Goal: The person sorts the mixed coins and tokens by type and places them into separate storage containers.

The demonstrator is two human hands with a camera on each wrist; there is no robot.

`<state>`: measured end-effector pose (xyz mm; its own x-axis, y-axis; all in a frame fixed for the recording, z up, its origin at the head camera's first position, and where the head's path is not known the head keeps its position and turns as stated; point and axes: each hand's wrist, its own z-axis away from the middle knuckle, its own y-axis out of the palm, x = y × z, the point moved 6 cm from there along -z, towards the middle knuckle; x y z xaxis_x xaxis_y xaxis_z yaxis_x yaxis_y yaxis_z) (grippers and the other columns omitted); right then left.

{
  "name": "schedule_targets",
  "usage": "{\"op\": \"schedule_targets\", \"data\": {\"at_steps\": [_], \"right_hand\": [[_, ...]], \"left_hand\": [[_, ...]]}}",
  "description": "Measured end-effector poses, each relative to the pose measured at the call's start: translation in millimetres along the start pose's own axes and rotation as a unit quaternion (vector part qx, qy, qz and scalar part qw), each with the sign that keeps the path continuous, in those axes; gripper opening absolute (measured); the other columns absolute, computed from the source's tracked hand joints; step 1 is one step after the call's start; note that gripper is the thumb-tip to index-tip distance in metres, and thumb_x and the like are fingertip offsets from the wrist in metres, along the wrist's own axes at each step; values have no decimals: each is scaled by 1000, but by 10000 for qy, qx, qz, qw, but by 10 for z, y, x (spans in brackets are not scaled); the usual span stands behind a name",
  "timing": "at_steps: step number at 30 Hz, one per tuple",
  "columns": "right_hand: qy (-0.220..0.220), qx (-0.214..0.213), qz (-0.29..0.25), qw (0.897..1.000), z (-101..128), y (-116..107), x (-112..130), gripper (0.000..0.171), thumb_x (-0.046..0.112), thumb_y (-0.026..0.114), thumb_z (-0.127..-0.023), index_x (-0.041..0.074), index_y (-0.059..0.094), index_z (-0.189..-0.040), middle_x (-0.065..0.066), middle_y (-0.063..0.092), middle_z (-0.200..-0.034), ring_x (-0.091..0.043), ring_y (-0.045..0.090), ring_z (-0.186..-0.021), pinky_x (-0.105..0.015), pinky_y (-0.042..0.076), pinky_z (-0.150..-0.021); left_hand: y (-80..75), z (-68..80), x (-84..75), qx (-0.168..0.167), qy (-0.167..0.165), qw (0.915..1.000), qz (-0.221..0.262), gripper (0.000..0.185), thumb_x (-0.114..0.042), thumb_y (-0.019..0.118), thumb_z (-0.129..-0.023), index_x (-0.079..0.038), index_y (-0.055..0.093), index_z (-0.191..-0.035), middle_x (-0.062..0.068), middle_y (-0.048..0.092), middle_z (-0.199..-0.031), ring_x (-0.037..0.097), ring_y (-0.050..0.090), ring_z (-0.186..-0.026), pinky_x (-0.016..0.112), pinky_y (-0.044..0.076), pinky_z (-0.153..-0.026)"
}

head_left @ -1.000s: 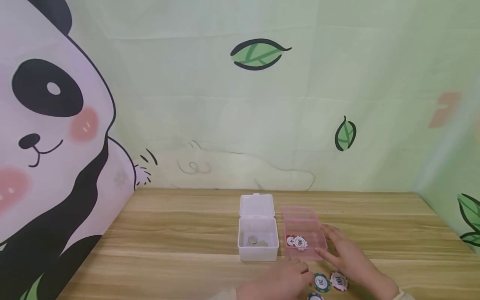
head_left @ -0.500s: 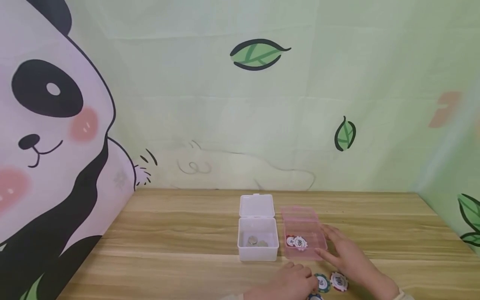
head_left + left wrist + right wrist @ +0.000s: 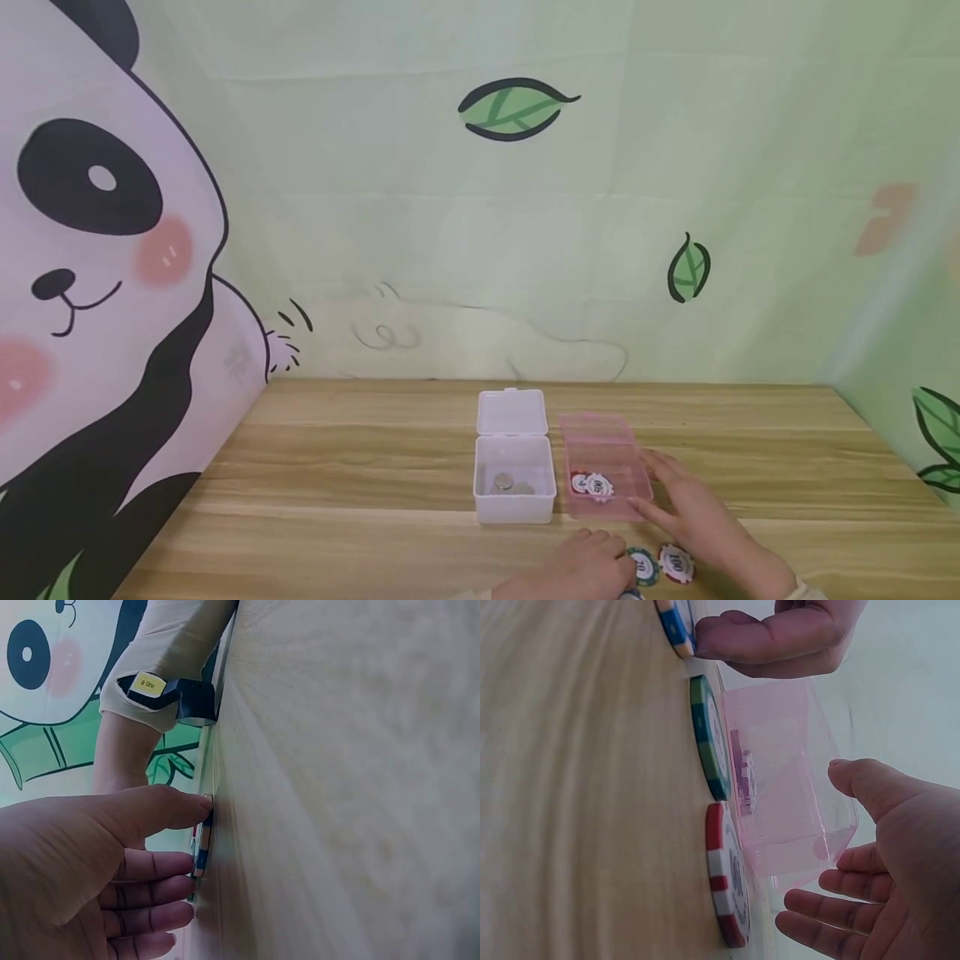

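The blue chip [image 3: 675,628] lies flat on the wooden table [image 3: 360,467], so thin that the fingertip could skid over its rim and flick it against the green chip [image 3: 642,567] just beside it, or off the near edge. The left hand [image 3: 573,571] presses a straight finger down on that blue chip, nothing curled round it; in the head view the chip is almost hidden under the hand, so the exact contact is probably at its top edge. The right hand [image 3: 693,508] rests relaxed against the pink box [image 3: 603,467], fingers extended along its side, near the red chip [image 3: 677,564]. The clear box [image 3: 514,479] stands left of it.
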<state>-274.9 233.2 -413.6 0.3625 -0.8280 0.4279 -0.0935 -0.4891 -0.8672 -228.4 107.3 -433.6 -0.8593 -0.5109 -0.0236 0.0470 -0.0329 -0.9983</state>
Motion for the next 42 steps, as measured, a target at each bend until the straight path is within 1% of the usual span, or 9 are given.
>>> {"op": "schedule_targets", "data": {"at_steps": [10, 14, 20, 25, 31, 34, 36, 40, 42], "right_hand": [[-11, -5, 18, 10000, 9, 20, -9, 66, 36, 64, -91, -3, 42, -141, -28, 48, -139, -47, 51, -123, -61, 45, -98], [-15, -15, 20, 10000, 11, 23, -8, 66, 36, 64, -91, -3, 42, -141, -28, 49, -139, -47, 51, -123, -61, 44, -99], [-15, -10, 35, 10000, 13, 26, -3, 66, 37, 63, -91, -3, 42, -141, -28, 49, -139, -47, 52, -122, -61, 45, -98], [-6, -6, 27, 10000, 18, 20, 2, 67, 37, 63, -92, -2, 41, -142, -28, 48, -139, -48, 50, -123, -62, 43, -99], [39, 35, 23, 10000, 17, 2, 8, 68, 39, 62, -92, -1, 40, -143, -28, 47, -140, -48, 50, -123, -62, 43, -98], [38, 23, 20, 10000, 16, -8, 10, 67, 38, 62, -92, -2, 41, -142, -27, 48, -140, -48, 50, -123, -62, 43, -99], [19, 5, 21, 10000, 13, -12, 11, 67, 37, 63, -92, -2, 41, -142, -27, 48, -140, -47, 51, -123, -62, 44, -99], [-25, -45, 40, 10000, 6, -8, 10, 66, 35, 64, -91, -3, 42, -141, -27, 50, -138, -47, 53, -121, -61, 45, -98], [-34, -62, 43, 10000, 3, -1, 10, 66, 35, 65, -91, -3, 42, -140, -26, 50, -138, -47, 53, -120, -61, 45, -98]], "left_hand": [[8, -9, -31, -81, -1, 9997, -236, 19, -42, 58, -92, -26, 68, -93, -14, 58, -94, -2, 50, -85, 11, 36, -71], [15, 1, -30, -92, -29, 9998, -189, 18, -42, 58, -92, -26, 68, -92, -15, 58, -92, -2, 50, -85, 11, 36, -70], [31, 7, -13, 16, -86, 10000, -29, 18, -43, 60, -91, -26, 67, -93, -15, 58, -91, -3, 50, -85, 12, 38, -74], [33, 11, -14, 31, -58, 10000, -57, 21, -45, 60, -90, -26, 66, -95, -16, 58, -93, -3, 50, -88, 12, 39, -76], [-3, 8, -26, 62, -174, 9993, -329, 23, -47, 63, -87, -27, 66, -98, -15, 58, -96, -2, 50, -88, 13, 40, -77], [-28, 4, -29, 68, -248, 9984, -502, 25, -47, 65, -85, -27, 66, -99, -14, 58, -97, -1, 50, -89, 14, 41, -77], [-48, 5, -32, 11, -307, 9969, -720, 23, -43, 66, -85, -26, 66, -100, -14, 59, -98, 0, 51, -90, 14, 41, -77], [-77, 8, -12, 8, -480, 9946, -925, 29, -40, 69, -83, -24, 65, -107, -13, 60, -104, 2, 53, -98, 17, 44, -87], [-82, 22, 3, 30, -513, 9949, -863, 37, -43, 70, -81, -23, 64, -112, -12, 60, -107, 2, 53, -102, 19, 44, -94]]}}
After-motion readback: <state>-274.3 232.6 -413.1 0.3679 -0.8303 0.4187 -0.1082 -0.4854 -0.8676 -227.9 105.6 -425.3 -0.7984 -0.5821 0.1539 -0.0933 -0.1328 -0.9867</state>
